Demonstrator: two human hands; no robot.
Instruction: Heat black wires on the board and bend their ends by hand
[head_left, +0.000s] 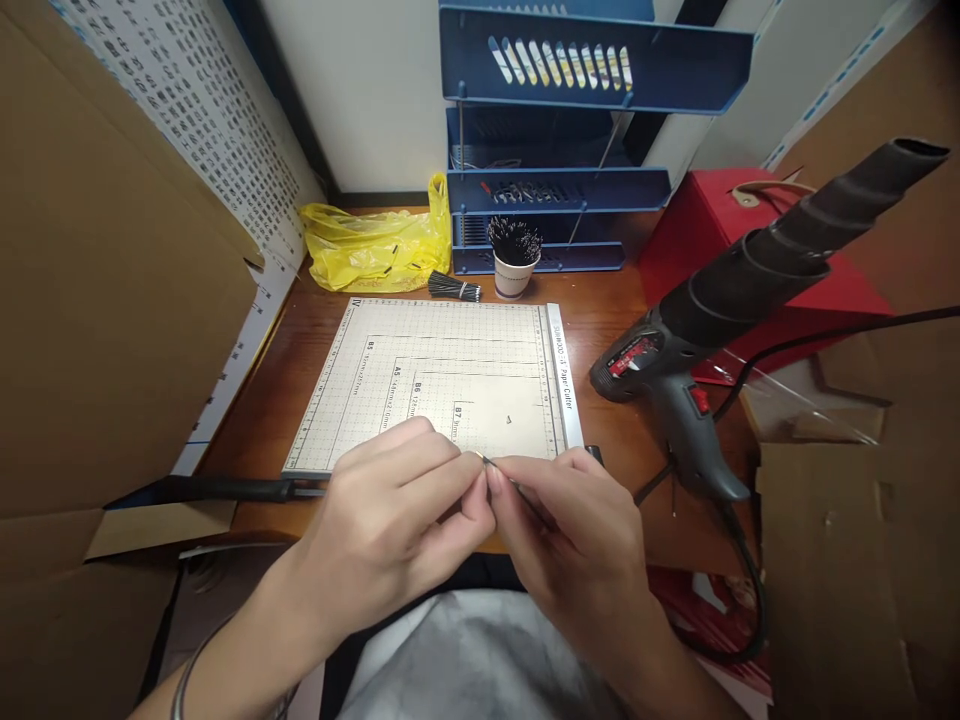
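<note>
Both hands meet fingertip to fingertip over the near edge of a paper cutter board (442, 390). A thin black wire (531, 502) runs under the fingers of my right hand (581, 530), which pinches it close to its end. My left hand (405, 495) is closed, thumb and forefinger pinched at that same end. Between the fingertips a tiny yellowish bit shows, too small to make out. On the board's printed grid, just beyond the hands, lies a small dark scrap (508, 420).
A heat gun (682, 340) with its cord lies at right, before a red box (780, 260). At the back are a paper cup (515, 278) of black wires, a wire bundle (454, 287), a yellow bag (375, 245) and blue trays (555, 190). Cardboard (112, 250) flanks the left.
</note>
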